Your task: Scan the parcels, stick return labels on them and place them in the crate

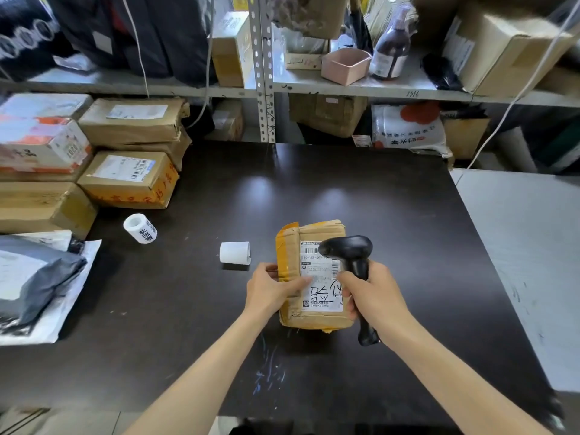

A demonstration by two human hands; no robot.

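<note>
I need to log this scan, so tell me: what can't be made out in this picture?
Head view:
The crate: nowhere in frame.
Top barcode on the parcel: partly covered by the scanner.
Small print on the label: too small, partly under the thumb of the left hand.
Scanner trigger: hidden under the right hand.
The boxes at left: cut off by the edge.

The table (345, 189) has a dark, smooth top with a soft sheen that catches the lights. The parcel (315, 233) is creased brown cardboard, bound in glossy yellowish tape (284, 255), with a matt white paper label (321, 271). The scanner (346, 248) is smooth black plastic. The shelf upright (263, 73) is perforated grey metal.
</note>
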